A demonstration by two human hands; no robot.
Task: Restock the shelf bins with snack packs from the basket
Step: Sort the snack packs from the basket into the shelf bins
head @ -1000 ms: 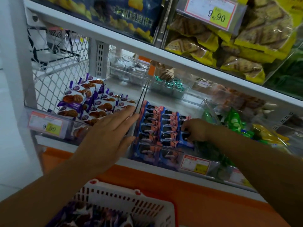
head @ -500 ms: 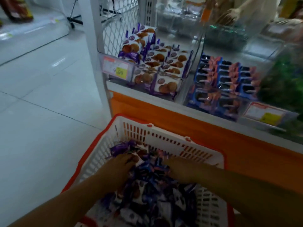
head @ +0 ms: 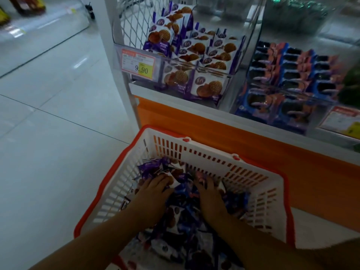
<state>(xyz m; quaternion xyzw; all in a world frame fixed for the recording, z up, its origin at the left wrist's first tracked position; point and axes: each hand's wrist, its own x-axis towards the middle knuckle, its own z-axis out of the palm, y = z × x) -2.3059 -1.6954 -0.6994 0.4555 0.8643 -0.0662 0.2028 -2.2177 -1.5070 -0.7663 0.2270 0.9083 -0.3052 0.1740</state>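
A white basket with a red rim [head: 194,151] stands on the floor below the shelf, holding a heap of purple and blue snack packs [head: 183,221]. Both my hands are down in that heap. My left hand [head: 153,193] digs in at the left beside a white-and-purple pack, its fingertips hidden among the wrappers. My right hand [head: 209,193] lies on the packs at the middle with its fingers spread forward. On the shelf above, a clear bin [head: 231,75] holds purple waffle packs [head: 210,55], and the bin to its right holds blue cookie packs [head: 288,75].
A price tag reading 9.90 [head: 138,64] hangs on the left bin's front. An orange panel [head: 253,145] runs under the shelf, right behind the basket. A white upright post [head: 124,75] marks the shelf's left end. Pale tiled floor [head: 48,133] lies to the left.
One second ago both hands were up at the shelf bins. They came down into the basket, and since half a second ago they have reached a little farther forward in the pile.
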